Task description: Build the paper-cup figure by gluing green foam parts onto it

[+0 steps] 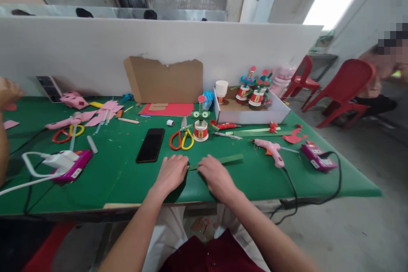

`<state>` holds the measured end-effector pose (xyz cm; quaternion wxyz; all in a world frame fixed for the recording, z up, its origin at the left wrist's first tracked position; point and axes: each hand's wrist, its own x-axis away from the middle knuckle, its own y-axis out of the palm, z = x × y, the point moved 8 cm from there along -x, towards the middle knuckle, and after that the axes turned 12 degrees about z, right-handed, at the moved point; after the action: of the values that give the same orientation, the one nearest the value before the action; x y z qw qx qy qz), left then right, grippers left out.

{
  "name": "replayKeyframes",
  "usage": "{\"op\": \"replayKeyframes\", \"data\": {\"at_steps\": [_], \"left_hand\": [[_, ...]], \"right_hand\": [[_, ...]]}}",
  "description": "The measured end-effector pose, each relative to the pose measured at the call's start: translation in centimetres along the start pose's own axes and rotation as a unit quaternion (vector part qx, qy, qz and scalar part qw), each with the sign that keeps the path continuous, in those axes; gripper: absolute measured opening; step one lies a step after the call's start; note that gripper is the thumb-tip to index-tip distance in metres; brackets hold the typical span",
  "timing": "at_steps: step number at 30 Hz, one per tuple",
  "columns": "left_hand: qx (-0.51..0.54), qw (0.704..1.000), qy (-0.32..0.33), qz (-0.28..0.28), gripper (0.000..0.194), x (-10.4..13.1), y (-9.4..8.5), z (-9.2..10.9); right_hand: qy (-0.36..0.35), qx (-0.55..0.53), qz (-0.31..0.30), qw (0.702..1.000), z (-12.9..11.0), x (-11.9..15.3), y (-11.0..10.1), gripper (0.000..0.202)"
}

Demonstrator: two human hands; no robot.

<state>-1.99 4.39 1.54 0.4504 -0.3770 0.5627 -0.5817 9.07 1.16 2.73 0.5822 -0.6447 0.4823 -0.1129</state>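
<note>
Both of your forearms are bare and reach forward from the bottom of the view, slanting inward toward each other. Your left forearm (pixel 135 231) leans up and to the right, your right forearm (pixel 267 233) up and to the left. Your left wrist (pixel 157 192) and right wrist (pixel 234 196) stand wider apart than your hands. Your left hand (pixel 171 174) and right hand (pixel 217 176) sit near each other, level and not touching, backs up. The fingers of each are bent and held close together, pointing forward and inward; your thumbs are hard to make out.
</note>
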Motion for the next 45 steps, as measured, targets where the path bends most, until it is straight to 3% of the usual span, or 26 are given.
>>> {"op": "replayKeyframes", "data": {"at_steps": [2,6,11,19,25,29,33,39,42,45], "left_hand": [[-0.007,1.000,0.001,0.001,0.017,0.0,0.1,-0.1],[-0.013,1.000,0.008,0.000,0.019,0.1,0.2,0.0],[-0.009,1.000,0.008,0.008,0.019,0.2,-0.1,0.0],[-0.009,1.000,0.013,-0.002,0.019,0.1,-0.1,0.1],[0.003,1.000,0.007,-0.008,0.017,0.0,-0.2,0.0],[0.002,1.000,0.003,-0.005,0.017,0.0,-0.3,0.0],[0.009,1.000,0.006,-0.005,0.017,0.0,-0.2,0.0],[0.002,1.000,0.010,-0.006,0.018,-0.2,-0.3,0.2],[-0.002,1.000,0.005,-0.006,0.018,0.1,-0.5,-0.3],[0.001,1.000,-0.022,0.000,0.020,1.0,-0.7,-2.3]], "right_hand": [[-0.015,-0.031,-0.026,0.999,-1.2,0.8,0.9,0.036],[0.010,-0.022,-0.068,0.997,-1.8,2.0,1.4,0.068],[0.000,-0.018,-0.088,0.996,-0.7,2.4,0.6,0.066],[-0.007,-0.012,-0.106,0.994,3.3,3.6,-1.0,0.060],[0.022,0.018,-0.099,0.995,6.8,4.7,-2.6,0.058],[0.048,0.042,-0.092,0.994,7.5,4.9,-3.0,0.062],[0.076,0.061,-0.065,0.993,5.5,3.7,-2.8,0.073],[-0.028,-0.023,-0.071,0.997,-1.1,1.4,0.7,0.080],[-0.029,-0.025,-0.095,0.995,-1.6,1.2,2.0,0.079],[-0.031,-0.017,-0.099,0.994,-1.4,1.2,2.3,0.076]]}}
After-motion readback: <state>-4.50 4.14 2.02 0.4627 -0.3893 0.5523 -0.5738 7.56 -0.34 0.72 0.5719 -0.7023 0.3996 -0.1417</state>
